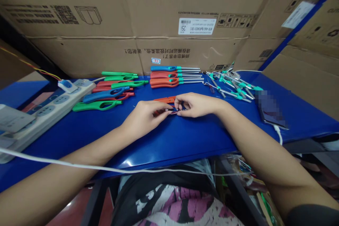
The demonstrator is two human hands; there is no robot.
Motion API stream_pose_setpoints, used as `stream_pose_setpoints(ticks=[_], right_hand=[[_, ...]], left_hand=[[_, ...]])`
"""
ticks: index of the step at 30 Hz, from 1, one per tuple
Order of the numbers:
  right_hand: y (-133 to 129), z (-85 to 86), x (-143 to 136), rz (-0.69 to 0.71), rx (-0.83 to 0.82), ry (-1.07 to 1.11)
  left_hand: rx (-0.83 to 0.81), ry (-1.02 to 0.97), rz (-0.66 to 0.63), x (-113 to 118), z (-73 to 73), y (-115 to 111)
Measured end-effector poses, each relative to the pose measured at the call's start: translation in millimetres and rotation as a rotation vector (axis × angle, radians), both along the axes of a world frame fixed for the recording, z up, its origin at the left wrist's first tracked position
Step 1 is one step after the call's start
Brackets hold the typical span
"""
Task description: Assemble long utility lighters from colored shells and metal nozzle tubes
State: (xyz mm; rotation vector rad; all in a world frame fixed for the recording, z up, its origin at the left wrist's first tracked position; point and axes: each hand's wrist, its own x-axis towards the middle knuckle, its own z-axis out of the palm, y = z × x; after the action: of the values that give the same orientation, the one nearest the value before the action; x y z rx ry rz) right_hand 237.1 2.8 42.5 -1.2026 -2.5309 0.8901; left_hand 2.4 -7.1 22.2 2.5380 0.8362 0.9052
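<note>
"So, where is the small wired part (174,111) held?"

"Between the two hands, above the blue-covered table (185,137), just on the near side of an orange lighter handle (164,99). One end is pinched by the left hand (147,114), whose thumb and forefinger are closed on it."

"And by the right hand (194,105)?"

"Its thumb and forefinger are brought close together at the other end. Whether the part is clamped there cannot be told, since that spot is partly covered by the fingers."

"How is such a piece best handled?"

"Lightly, it is judged. One end should be kept steady by the left fingertips, and only fine adjustments made from the right, so that nothing thin is tugged or kinked. A wrist could be rested on the table if a tremble is noticed."

"Is anything nearby to be minded?"

"Long-necked lighters (164,75) are stacked beyond the orange handle, and teal-collared metal tubes (239,97) are heaped to the right. Green, red and blue lighter handles (102,96) are laid to the left. The wired part should be kept clear of the tubes, where it could be snagged."
</note>
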Motion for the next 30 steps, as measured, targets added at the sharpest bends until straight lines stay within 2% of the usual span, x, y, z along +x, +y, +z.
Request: stream_pose_setpoints(ticks=[9,15,22,30], right_hand=[[1.8,-1.9,1.7,0.039,0.047,0.018],[2.8,-3.3,0.5,0.009,0.050,-0.001],[2.8,-5.2,0.7,-0.047,0.065,0.006],[1.0,-1.7,1.7,0.037,0.014,-0.004]], left_hand=[[-0.020,0.040,0.011,-0.6,-0.3,2.7],[-0.030,0.047,0.010,-1.2,-1.2,4.2],[-0.008,0.153,0.065,-5.2,0.6,8.7],[0.000,0.168,0.094,-6.3,-3.6,15.8]])
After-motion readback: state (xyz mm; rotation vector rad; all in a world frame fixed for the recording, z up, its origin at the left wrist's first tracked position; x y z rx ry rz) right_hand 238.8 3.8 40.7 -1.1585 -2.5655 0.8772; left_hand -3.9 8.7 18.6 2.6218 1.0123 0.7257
